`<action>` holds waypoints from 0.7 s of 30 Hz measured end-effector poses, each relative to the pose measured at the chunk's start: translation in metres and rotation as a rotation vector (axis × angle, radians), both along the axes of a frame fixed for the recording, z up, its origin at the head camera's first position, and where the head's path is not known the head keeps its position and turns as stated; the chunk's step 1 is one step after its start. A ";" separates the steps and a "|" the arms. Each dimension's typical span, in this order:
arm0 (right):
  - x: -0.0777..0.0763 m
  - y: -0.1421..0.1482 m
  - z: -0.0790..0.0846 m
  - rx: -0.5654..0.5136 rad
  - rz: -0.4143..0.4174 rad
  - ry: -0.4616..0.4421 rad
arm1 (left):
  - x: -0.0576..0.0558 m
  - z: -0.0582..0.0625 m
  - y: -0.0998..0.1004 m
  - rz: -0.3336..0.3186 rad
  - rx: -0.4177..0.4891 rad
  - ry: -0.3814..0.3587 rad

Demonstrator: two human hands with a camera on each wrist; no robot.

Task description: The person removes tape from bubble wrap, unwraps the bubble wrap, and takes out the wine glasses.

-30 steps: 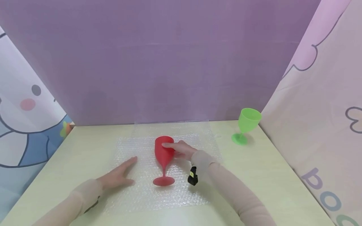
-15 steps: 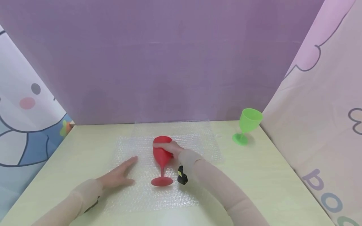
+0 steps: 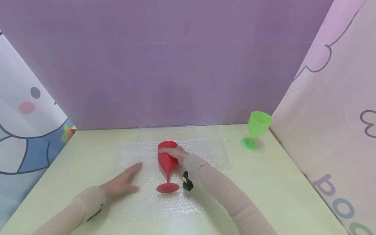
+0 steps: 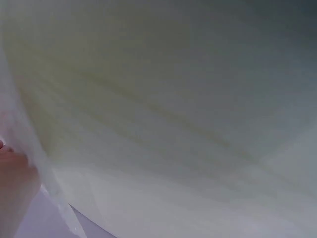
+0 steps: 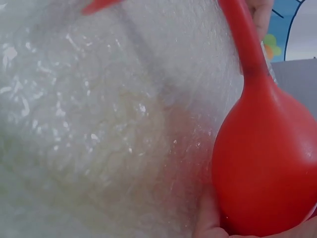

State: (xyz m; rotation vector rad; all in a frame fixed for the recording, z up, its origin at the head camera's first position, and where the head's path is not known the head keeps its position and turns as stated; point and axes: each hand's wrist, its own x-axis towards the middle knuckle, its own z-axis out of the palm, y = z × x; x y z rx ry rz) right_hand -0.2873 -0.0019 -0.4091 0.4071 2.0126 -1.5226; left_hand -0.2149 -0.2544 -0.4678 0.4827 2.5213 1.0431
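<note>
A red goblet (image 3: 166, 161) lies on its side over a sheet of bubble wrap (image 3: 147, 207), its foot towards the person and its rim pointing away. My right hand (image 3: 177, 153) grips the bowl, fingers reaching across its top. In the right wrist view, that hand's thumb or finger curls below the rounded bowl of the goblet (image 5: 262, 163), over the shiny wrap (image 5: 99, 134). My left hand (image 3: 121, 182) rests on the left part of the wrap, fingers spread, apart from the goblet. Mostly pale tabletop (image 4: 148, 124) fills the left wrist view.
A green goblet (image 3: 258, 125) stands upright at the back right of the pale table (image 3: 273, 182). A purple backdrop (image 3: 182, 65) rises behind the table. Printed cloths hang along both sides, on the left (image 3: 17, 143) and on the right (image 3: 337, 130).
My right hand has moved left and reached further over the bowl. With it the red goblet has shifted slightly left. The left hand has stayed in place.
</note>
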 end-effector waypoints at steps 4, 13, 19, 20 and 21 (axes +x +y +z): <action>0.000 0.002 -0.002 -0.034 -0.022 -0.006 | 0.001 0.002 0.001 0.013 -0.006 -0.008; 0.000 0.008 -0.005 -0.065 -0.019 0.000 | 0.005 0.007 0.004 -0.002 -0.021 0.021; -0.004 0.016 -0.002 -0.070 0.014 0.079 | 0.004 0.007 0.004 -0.007 -0.012 0.037; -0.005 0.018 -0.001 -0.077 0.015 0.082 | 0.004 0.006 0.004 -0.008 -0.012 0.036; -0.005 0.021 0.000 -0.076 0.020 0.088 | 0.004 0.006 0.004 -0.011 -0.015 0.034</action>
